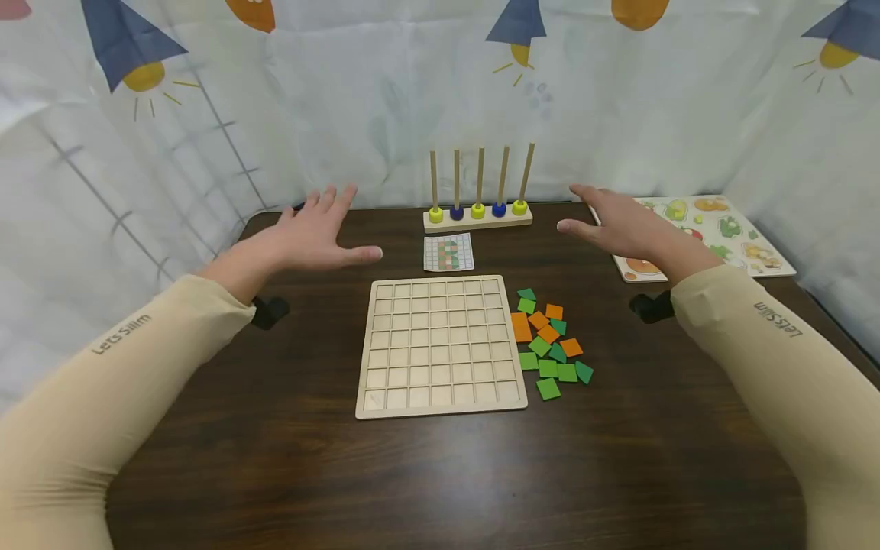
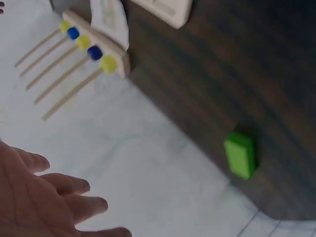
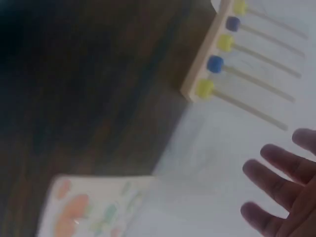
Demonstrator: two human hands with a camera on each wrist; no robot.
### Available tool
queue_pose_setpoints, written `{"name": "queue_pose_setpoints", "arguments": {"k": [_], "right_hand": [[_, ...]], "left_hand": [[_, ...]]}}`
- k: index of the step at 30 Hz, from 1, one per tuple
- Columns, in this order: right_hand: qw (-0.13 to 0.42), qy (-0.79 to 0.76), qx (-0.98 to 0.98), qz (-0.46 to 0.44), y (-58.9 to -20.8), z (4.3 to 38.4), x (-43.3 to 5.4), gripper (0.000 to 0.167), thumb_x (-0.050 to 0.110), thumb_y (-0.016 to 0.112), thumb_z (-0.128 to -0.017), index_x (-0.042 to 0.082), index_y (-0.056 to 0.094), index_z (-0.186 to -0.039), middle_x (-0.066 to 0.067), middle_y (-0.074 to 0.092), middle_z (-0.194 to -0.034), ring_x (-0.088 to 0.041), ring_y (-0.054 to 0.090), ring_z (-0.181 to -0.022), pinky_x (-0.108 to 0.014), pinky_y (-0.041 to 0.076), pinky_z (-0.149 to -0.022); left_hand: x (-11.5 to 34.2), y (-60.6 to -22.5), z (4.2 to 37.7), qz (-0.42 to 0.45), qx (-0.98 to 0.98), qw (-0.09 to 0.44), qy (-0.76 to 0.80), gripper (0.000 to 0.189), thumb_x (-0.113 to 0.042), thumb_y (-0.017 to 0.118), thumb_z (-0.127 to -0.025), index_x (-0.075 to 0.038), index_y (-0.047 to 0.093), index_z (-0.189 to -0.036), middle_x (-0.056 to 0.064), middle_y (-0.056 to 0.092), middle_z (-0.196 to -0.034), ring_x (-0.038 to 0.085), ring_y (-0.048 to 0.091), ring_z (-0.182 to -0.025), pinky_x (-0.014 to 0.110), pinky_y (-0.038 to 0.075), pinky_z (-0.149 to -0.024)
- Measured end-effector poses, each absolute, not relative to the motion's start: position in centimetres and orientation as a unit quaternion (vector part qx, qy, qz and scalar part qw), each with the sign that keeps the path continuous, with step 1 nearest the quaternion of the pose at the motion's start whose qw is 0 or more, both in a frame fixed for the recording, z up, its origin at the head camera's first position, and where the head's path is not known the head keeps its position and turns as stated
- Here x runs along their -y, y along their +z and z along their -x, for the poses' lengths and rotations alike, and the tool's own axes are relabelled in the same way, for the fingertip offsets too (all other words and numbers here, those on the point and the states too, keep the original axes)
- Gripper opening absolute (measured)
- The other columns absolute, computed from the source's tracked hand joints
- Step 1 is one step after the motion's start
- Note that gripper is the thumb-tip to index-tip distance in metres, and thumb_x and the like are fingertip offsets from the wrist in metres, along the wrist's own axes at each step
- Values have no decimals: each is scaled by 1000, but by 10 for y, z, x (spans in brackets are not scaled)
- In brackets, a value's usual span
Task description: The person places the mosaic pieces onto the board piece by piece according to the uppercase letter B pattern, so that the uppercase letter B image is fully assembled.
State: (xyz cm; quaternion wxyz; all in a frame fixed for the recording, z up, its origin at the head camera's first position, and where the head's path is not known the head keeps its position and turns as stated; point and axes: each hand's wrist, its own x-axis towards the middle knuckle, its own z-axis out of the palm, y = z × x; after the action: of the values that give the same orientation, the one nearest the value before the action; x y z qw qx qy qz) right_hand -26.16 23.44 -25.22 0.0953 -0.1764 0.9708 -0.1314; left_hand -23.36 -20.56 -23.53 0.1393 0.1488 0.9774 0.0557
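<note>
My left hand (image 1: 302, 237) hovers over the table's back left part, fingers spread and holding nothing. Opposite it, my right hand (image 1: 622, 221) is held up with straight fingers, partly in front of a vegetable picture board (image 1: 732, 229). Between and below the hands lies a square wooden grid board (image 1: 440, 344) with bare cells. Green and orange tiles (image 1: 548, 368) are scattered along its right side, some square and some with a pointed or curved edge. A small printed pattern card (image 1: 449, 253) lies behind the board.
A wooden peg rack (image 1: 477, 220) with upright rods and yellow and blue beads stands at the table's back edge. The left wrist view shows a green block (image 2: 240, 155) near the table edge. A white printed curtain (image 1: 385, 99) hangs behind the table.
</note>
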Motion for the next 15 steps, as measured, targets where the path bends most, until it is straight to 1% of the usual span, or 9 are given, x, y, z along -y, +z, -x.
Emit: {"name": "queue_pose_setpoints", "arguments": {"k": [4,7,9,12,15], "right_hand": [[102,-176,-958,201,-280,254,-235,80,51,51,-105,4,22,-163,-28,32,-162,-49,36,-147,-66,30,-116],[113,-204,-949,212,-305,248,-236,68,41,55,-106,3,33,-159,-26,44,-156,-46,48,-139,-63,39,-111],[123,-215,-943,221,-320,245,-236,61,34,57,-106,3,40,-155,-24,54,-149,-42,55,-133,-60,44,-108],[136,-219,-936,241,-338,241,-237,49,27,60,-105,1,53,-146,-20,66,-133,-36,64,-119,-56,50,-102],[141,-211,-933,254,-350,239,-238,35,21,64,-102,2,66,-131,-14,72,-118,-28,67,-104,-52,54,-96]], "left_hand": [[208,-266,217,-192,-965,159,83,118,-68,62,-92,-8,-9,-165,32,0,-168,54,4,-155,79,12,-114],[210,-290,204,-217,-950,196,111,118,-59,71,-90,-4,-3,-165,33,3,-168,54,7,-155,76,17,-116],[212,-306,196,-229,-939,221,130,119,-55,76,-88,-3,1,-165,33,3,-168,54,6,-155,73,20,-117],[214,-326,184,-243,-929,239,143,124,-55,83,-80,-1,9,-164,34,4,-167,57,7,-154,70,26,-117],[214,-340,176,-251,-930,233,135,129,-60,87,-73,-1,15,-163,35,6,-167,58,9,-153,72,28,-114]]}}
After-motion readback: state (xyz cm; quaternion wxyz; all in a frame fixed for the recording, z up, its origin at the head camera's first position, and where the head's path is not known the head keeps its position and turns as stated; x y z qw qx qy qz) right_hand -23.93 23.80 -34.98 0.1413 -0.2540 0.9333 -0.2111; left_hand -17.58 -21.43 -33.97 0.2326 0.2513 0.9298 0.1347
